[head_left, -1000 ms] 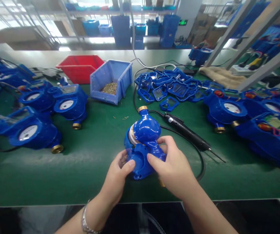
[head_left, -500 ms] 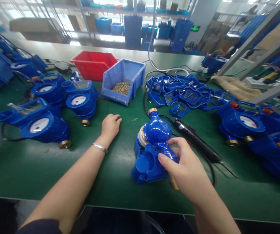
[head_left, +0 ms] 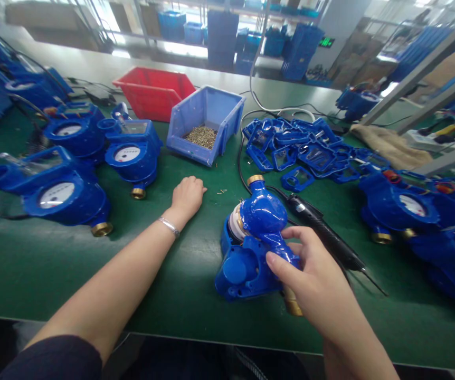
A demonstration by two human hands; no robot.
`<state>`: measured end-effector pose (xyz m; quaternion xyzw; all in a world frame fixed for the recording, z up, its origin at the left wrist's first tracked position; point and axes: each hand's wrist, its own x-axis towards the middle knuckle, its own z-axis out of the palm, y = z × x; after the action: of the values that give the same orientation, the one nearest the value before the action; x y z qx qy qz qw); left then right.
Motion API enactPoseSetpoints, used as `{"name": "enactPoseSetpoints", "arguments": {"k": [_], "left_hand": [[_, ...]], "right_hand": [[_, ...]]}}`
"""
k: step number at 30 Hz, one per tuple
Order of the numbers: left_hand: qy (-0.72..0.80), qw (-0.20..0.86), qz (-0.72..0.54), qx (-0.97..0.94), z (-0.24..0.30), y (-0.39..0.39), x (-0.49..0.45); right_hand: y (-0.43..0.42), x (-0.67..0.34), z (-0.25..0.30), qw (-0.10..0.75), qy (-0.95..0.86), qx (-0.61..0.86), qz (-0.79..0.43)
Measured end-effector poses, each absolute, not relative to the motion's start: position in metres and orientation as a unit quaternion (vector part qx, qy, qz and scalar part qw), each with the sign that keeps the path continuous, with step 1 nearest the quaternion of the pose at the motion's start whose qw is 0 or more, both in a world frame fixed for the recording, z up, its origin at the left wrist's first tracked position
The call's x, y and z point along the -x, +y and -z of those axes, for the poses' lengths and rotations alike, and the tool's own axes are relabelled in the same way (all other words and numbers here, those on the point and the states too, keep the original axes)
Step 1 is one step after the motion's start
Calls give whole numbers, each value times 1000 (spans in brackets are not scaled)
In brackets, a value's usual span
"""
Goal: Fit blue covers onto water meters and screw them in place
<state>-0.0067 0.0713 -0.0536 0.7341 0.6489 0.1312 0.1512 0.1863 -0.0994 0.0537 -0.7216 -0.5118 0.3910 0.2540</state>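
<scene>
A glossy, deep-blue meter body with a rounded dome [head_left: 265,214] is at the near middle of a smooth dark-green bench [head_left: 172,285], tilted so that its dials do not show. Light glints off its hard, lacquered-looking curves. A threaded brass collar [head_left: 256,179] caps its far end, and a thicker brass pipe end [head_left: 293,303] juts out at the near end. A pale ring [head_left: 234,224] circles its left side, above a more matte blue housing with a shallow round recess [head_left: 235,266].

The right hand [head_left: 310,269] grips the meter body from the right, fingers and thumb closed around its narrow neck. The left hand [head_left: 188,198], a silver bracelet [head_left: 169,227] at its wrist, lies back-up on the bench. Its fingers are curled under; whether they hold anything cannot be told. Just beside them lie a few tiny brass-coloured screws [head_left: 221,191].

Beyond the hands, an open-fronted blue plastic bin [head_left: 190,150] holds a grainy heap of small brass-coloured pieces [head_left: 201,136]; a red plastic bin [head_left: 152,89] stands behind it to the left. To the right are a slim black power screwdriver with a thin metal shaft [head_left: 326,232] and a jumbled pile of angular blue frames [head_left: 316,153]. More blue meters with round white dials [head_left: 65,195] stand at both sides.
</scene>
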Motion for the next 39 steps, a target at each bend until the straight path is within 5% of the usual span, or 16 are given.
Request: {"name": "enactPoseSetpoints", "arguments": {"k": [5,10,13,39], "left_hand": [[646,264,-162,-697,24,27,9],[562,572,-240,-547,-4,-25,12],[525,634,-263,-504,-11,-37,9],[473,321,-67,-818,-32,-25,-5]], "right_hand": [[-99,-188,-52,236,-496,726,-413],[-96,-184,-57,166,-551,741,-346],[-92,-180,-60,103,-577,745,-320],[-83,-178,-58,76,-581,727,-358]]}}
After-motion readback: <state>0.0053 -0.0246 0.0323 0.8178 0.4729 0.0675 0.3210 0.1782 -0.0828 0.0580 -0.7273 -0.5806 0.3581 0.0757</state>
